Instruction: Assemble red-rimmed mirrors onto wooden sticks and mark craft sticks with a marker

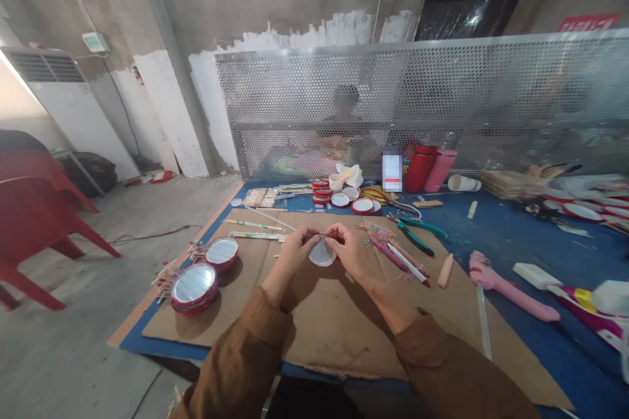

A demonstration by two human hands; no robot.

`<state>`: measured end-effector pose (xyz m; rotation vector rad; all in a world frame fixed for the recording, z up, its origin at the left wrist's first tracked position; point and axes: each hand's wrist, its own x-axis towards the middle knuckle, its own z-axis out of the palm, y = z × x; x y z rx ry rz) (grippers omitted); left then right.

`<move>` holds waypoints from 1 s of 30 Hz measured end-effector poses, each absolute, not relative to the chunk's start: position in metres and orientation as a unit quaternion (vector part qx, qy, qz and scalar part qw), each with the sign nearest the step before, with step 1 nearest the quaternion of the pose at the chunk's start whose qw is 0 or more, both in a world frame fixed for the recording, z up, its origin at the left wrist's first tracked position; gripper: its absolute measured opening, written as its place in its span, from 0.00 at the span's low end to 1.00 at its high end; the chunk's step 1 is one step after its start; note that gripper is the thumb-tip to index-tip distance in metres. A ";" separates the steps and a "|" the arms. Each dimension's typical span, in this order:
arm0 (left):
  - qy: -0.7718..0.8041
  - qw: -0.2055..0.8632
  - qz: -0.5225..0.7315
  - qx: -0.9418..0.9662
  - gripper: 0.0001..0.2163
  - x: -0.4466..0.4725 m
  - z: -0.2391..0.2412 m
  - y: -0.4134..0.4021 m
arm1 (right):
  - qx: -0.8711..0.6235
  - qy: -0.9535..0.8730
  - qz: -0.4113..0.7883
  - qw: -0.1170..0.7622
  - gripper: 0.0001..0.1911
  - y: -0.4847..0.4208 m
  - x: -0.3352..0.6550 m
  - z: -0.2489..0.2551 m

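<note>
Both my hands hold a small round red-rimmed mirror [322, 254] above a brown cardboard sheet [324, 321]. My left hand [293, 251] pinches its left edge with closed fingers. My right hand [350, 249] pinches the top right edge, fingers closed too. A thin red strip runs between my fingertips along the top of the mirror. Two larger red-rimmed mirrors [194, 285] lie to the left on the cardboard, with wooden sticks around them.
Green-handled pliers [415, 230], pencils and sticks [400, 258], and a pink glue gun [506, 285] lie to the right on the blue table [496, 236]. More small mirrors [344, 198], red bottles [422, 169] and a perforated metal screen [417, 105] stand behind. Red chairs [34, 216] sit at the left.
</note>
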<state>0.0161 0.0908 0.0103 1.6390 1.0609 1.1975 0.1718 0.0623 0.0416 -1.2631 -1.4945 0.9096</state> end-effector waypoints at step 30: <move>0.441 0.404 0.451 0.662 0.07 0.018 0.016 0.085 | -0.522 -0.607 0.382 0.461 0.11 0.063 0.175 0.039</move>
